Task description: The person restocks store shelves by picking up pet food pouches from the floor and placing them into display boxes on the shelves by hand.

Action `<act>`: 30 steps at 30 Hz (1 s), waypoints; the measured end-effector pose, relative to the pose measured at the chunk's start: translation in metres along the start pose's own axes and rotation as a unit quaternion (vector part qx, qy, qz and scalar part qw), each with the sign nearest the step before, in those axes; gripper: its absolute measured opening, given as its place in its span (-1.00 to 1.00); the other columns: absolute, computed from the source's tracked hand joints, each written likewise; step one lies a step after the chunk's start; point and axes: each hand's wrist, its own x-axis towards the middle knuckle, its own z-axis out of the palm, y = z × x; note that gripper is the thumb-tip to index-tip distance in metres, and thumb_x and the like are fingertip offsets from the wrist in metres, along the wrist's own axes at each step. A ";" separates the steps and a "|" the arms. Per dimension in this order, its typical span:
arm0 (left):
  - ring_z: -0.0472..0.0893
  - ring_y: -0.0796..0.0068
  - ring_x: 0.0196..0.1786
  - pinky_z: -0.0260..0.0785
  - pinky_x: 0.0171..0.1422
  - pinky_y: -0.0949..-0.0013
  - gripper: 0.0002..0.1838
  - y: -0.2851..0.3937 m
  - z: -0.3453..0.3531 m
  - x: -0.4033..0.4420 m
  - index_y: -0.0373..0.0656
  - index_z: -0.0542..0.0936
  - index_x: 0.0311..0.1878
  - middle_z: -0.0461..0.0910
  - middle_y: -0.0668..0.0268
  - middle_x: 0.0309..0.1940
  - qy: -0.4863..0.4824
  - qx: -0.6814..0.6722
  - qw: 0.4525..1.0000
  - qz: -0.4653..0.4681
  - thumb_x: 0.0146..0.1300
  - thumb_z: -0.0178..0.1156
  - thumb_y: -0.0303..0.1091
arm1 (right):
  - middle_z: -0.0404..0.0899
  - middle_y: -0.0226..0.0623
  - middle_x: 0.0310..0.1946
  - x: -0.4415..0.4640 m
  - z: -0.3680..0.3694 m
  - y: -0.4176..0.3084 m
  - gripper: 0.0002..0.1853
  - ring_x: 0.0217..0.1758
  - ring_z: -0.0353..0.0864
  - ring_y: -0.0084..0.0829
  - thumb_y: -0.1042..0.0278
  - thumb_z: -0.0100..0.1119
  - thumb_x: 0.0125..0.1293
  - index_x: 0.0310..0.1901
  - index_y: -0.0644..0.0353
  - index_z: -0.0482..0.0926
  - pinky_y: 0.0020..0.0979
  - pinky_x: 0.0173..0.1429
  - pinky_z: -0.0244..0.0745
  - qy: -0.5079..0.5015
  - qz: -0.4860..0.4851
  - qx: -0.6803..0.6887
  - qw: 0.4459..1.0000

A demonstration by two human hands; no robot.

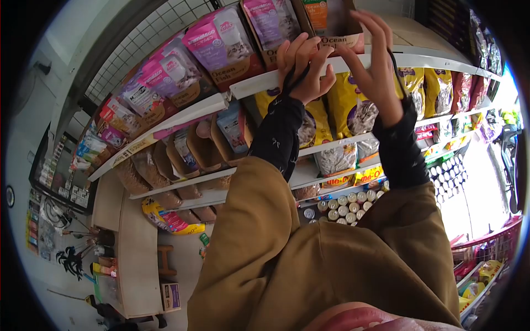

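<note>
Both arms reach up to the top shelf of a store rack. My left hand is at the front of the brown "Ocean Fish" boxes, its fingers bent over the box edge near the shelf lip; whether it grips the box is unclear. To its right, my right hand has its fingers spread, with the thumb and index finger near the front of an open box that holds an orange and green pouch. Pink and purple pouches stand upright in the neighbouring box. Dark straps loop round both hands.
Yellow pet-food bags hang below the top shelf. Cans stand lower down. More boxed pouches line the left shelf. A counter stands at lower left, and a pink-rimmed basket at right.
</note>
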 end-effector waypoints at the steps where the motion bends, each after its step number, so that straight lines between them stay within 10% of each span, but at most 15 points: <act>1: 0.24 0.27 0.25 -0.05 0.33 0.07 -0.59 -0.001 -0.002 0.001 0.08 0.47 -0.02 0.32 0.33 0.06 0.000 -0.030 1.000 -0.001 -0.01 0.19 -0.23 | 0.37 -0.14 0.07 -0.022 0.001 -0.002 -0.66 0.13 0.38 -0.24 0.41 0.06 0.26 0.07 0.25 0.37 -0.33 0.20 0.25 0.036 0.029 0.013 0.999; 6: 0.29 0.17 0.17 0.01 0.27 0.02 -0.66 0.014 -0.029 -0.015 -0.02 0.49 -0.08 0.34 0.23 0.02 0.002 -0.140 0.989 -0.054 0.00 0.21 -0.32 | 0.36 -0.22 0.05 -0.126 -0.007 -0.044 -0.66 0.15 0.32 -0.40 0.44 0.03 0.29 0.08 0.28 0.33 -0.40 0.22 0.19 0.001 0.239 0.079 0.968; 16: 0.47 0.19 -0.11 0.33 -0.02 0.31 -0.78 0.064 -0.218 -0.172 -0.18 0.52 -0.10 0.44 0.13 -0.12 -0.307 -0.348 0.839 -0.285 0.18 0.12 -0.42 | 0.49 -0.48 -0.45 -0.302 -0.012 -0.195 -0.85 -0.36 0.46 -0.71 0.45 0.05 0.30 -0.14 0.27 0.48 -0.64 -0.25 0.35 -0.110 0.645 0.323 0.683; 18: 0.50 0.31 -0.16 0.34 -0.08 0.38 -0.81 0.057 -0.270 -0.195 -0.21 0.52 -0.09 0.44 0.16 -0.13 -0.343 -0.391 0.746 -0.415 0.24 0.08 -0.41 | 0.47 -0.49 -0.46 -0.302 -0.005 -0.233 -0.86 -0.37 0.46 -0.72 0.44 0.06 0.30 -0.15 0.27 0.49 -0.63 -0.27 0.35 -0.136 0.643 0.339 0.673; 30: 0.48 0.50 -0.12 0.32 0.02 0.47 -0.79 0.037 -0.531 -0.320 -0.24 0.47 -0.03 0.46 0.30 -0.18 -0.318 -0.156 0.712 -0.607 0.31 0.03 -0.39 | 0.45 -0.43 -0.61 -0.266 0.096 -0.399 -0.86 -0.60 0.42 -0.67 0.39 0.06 0.32 -0.26 0.29 0.54 -0.58 -0.47 0.34 -0.370 0.558 0.381 0.638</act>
